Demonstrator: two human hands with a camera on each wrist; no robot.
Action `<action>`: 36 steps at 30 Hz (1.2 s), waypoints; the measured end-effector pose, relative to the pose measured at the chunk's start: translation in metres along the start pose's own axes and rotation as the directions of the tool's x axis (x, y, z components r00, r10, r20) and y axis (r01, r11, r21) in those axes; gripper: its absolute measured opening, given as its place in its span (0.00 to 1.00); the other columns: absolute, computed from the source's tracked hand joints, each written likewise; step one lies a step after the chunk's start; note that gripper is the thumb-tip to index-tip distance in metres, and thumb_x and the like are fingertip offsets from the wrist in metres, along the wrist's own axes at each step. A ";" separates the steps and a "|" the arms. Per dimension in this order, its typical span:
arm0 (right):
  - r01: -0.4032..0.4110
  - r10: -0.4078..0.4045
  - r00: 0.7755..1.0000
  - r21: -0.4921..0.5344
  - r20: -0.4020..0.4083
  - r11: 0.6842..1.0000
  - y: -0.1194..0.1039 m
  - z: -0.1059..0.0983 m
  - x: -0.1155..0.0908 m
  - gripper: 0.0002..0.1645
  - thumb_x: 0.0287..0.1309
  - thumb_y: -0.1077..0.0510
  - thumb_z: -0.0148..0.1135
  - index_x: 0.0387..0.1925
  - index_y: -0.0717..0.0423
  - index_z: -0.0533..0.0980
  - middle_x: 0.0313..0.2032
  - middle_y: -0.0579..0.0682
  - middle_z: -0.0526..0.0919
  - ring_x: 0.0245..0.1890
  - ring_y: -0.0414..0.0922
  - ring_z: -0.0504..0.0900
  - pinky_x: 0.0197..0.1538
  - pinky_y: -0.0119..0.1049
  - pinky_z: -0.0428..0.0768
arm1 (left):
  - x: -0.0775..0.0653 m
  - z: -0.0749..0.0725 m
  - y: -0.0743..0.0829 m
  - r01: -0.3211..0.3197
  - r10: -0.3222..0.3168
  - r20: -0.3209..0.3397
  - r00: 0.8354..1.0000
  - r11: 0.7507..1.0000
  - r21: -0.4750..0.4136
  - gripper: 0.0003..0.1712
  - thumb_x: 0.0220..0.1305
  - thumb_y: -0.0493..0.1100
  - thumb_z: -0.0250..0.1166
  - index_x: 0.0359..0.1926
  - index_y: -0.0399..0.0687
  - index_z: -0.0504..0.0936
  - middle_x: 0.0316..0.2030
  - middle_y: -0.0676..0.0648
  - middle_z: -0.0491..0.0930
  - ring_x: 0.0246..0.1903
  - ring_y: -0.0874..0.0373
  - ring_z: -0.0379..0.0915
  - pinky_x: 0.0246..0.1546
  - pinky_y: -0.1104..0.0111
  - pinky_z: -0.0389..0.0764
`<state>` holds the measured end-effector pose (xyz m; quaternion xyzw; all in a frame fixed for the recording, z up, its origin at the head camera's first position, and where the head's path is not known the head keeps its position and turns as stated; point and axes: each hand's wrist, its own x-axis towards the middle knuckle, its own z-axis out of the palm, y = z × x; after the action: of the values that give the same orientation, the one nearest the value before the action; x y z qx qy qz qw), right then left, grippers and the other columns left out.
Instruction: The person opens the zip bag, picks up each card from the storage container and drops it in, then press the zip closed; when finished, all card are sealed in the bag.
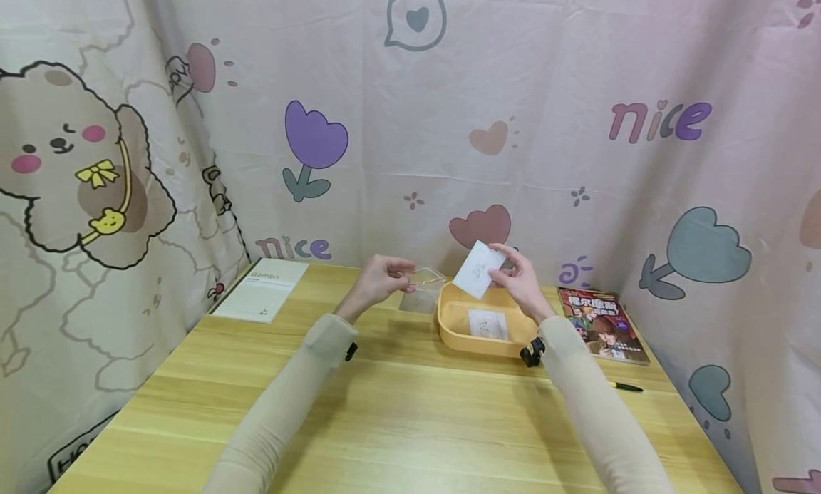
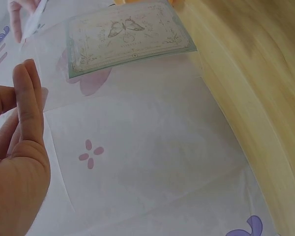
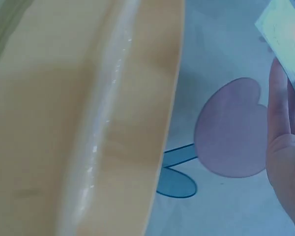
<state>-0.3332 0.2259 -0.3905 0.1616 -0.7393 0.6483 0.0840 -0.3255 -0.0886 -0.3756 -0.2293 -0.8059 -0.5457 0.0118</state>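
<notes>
In the head view my left hand pinches the edge of a clear plastic bag, its mouth spread apart. My right hand holds a white card with a faint grey drawing, tilted above the yellow-orange basket. Inside the basket lies another white printed card. In the left wrist view, a green-bordered card with a butterfly print appears beyond my left fingers. The right wrist view shows the basket's wall close up, with the held card at the upper right edge.
A white booklet marked "Gambit" lies at the table's back left. At right are a colourful comic-style book and a dark pen. A patterned curtain hangs behind the wooden table.
</notes>
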 end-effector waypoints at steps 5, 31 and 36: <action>0.051 -0.049 0.998 0.048 -0.028 0.998 -0.010 0.003 0.003 0.34 0.60 0.76 0.55 0.68 0.58 0.65 0.50 0.54 0.69 0.33 0.39 0.86 0.41 0.37 0.88 | 0.000 0.001 0.000 0.007 -0.006 0.005 1.000 1.000 -0.016 0.21 0.57 0.26 0.61 0.54 0.31 0.80 0.51 0.36 0.83 0.31 0.54 0.87 0.40 0.59 0.88; 0.217 -0.221 0.975 0.118 0.018 0.969 -0.038 0.054 0.015 0.34 0.58 0.78 0.57 0.64 0.60 0.61 0.41 0.53 0.69 0.34 0.41 0.83 0.33 0.31 0.87 | 0.001 0.003 0.001 -0.013 0.013 -0.006 1.000 1.000 0.011 0.21 0.54 0.27 0.62 0.51 0.34 0.83 0.50 0.38 0.84 0.32 0.56 0.87 0.39 0.62 0.88; 0.241 -0.244 0.969 0.091 0.028 0.966 -0.038 0.063 0.017 0.32 0.58 0.79 0.56 0.62 0.60 0.61 0.41 0.53 0.69 0.34 0.42 0.82 0.32 0.30 0.87 | 0.001 0.003 0.001 -0.010 0.011 -0.010 1.000 1.000 0.028 0.20 0.54 0.28 0.63 0.51 0.34 0.83 0.50 0.38 0.84 0.34 0.55 0.86 0.40 0.64 0.88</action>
<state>-0.3301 0.1576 -0.3585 0.2669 -0.6866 0.6614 0.1412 -0.3256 -0.0854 -0.3761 -0.2305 -0.8122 -0.5355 0.0222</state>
